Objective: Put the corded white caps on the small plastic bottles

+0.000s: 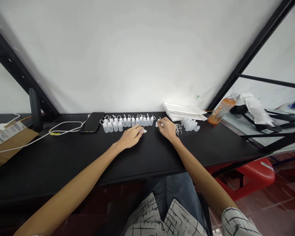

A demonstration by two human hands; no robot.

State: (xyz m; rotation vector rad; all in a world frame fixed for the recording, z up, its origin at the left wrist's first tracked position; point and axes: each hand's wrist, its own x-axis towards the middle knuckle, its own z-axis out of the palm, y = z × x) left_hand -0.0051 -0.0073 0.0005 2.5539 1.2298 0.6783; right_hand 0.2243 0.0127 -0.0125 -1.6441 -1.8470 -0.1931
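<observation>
Several small white bottles with looped caps (pixel 125 122) stand in rows at the back middle of the black table. In front of them my left hand (pixel 130 137) holds a small bottle lying sideways, its white tip pointing right. My right hand (pixel 167 129) has its fingers closed at some small white caps (pixel 157 124); whether it grips one is too small to tell. Just right of that hand lie thin white loops (pixel 179 129), and beyond them a pile of clear empty bottles (pixel 190 124).
White sheets (pixel 183 112) lie behind the pile, with an orange drink bottle (pixel 221 110) to their right. A black phone (pixel 92 122), a white cable (pixel 61 131) and a cardboard parcel (pixel 8 141) are on the left. A red stool (pixel 255 177) stands below right.
</observation>
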